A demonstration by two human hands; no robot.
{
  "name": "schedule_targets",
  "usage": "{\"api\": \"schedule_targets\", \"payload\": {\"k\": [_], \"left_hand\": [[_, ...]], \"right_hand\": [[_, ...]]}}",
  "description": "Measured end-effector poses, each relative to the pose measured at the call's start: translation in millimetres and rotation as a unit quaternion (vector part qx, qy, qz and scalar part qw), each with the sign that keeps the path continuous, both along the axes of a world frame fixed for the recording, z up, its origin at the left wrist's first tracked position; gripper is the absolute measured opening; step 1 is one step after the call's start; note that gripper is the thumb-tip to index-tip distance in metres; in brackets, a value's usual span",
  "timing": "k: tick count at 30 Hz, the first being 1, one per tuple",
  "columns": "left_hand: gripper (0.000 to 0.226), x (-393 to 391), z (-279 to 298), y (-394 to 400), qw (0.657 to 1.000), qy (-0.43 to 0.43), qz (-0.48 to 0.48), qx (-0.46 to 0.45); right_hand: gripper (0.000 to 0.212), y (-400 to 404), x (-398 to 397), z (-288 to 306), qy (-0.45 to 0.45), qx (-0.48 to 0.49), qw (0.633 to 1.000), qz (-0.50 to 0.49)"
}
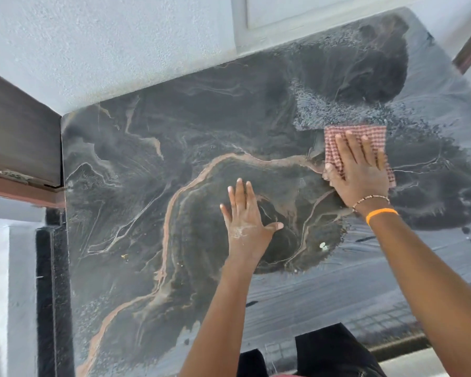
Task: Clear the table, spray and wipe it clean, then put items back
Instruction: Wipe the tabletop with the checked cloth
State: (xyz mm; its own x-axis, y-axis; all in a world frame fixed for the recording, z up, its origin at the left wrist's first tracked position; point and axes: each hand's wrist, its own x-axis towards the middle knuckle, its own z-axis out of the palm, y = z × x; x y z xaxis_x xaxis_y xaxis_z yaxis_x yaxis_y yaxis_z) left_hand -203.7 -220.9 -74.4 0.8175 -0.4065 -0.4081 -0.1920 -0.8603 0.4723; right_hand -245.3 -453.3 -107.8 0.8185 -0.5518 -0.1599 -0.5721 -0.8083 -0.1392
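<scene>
Wiping step under way, judging by wet patch. Right hand [358, 170] presses checked cloth [365, 140] flat on worktop [147, 186], fingers [351, 144] straight and spread, not gripping. Left hand [245, 216] flat on stone near centre, fingers released, bracing. Advice: keep palm weight even, overlap strokes, work from droplet patch [324, 110] beyond cloth toward near edge — lift small white specks [322, 245] too. Dark marbled slab with orange veins, glossy (reflections along near side). White textured wall [106, 36] behind; dark wood panel [17, 131] at left.
</scene>
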Motion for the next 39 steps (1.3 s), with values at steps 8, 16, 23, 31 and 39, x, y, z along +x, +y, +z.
{"api": "schedule_targets", "payload": {"k": [8,16,23,31,39], "left_hand": [[0.107,-2.9,-9.0,-10.3,0.999,-0.027,0.023,0.033],[0.115,5.9,-4.8,-48.0,0.993,-0.048,0.093,0.048],[0.113,39.0,-10.7,-84.2,0.995,-0.053,0.059,0.062],[0.115,38.2,-18.9,-83.1,0.994,-0.068,0.07,0.053],[0.119,42.2,-14.2,-93.0,0.99,-0.076,0.114,0.029]], "right_hand": [[0.066,75.2,-15.8,-1.5,-0.034,0.016,0.997,0.07],[0.063,51.7,99.6,0.8,-0.016,0.036,0.951,0.308],[0.065,-82.8,102.3,-6.8,-0.022,-0.001,0.993,0.115],[0.07,-25.6,51.9,1.9,-0.031,0.023,0.999,0.005],[0.062,28.1,160.6,0.9,-0.029,0.049,0.948,0.313]]}}
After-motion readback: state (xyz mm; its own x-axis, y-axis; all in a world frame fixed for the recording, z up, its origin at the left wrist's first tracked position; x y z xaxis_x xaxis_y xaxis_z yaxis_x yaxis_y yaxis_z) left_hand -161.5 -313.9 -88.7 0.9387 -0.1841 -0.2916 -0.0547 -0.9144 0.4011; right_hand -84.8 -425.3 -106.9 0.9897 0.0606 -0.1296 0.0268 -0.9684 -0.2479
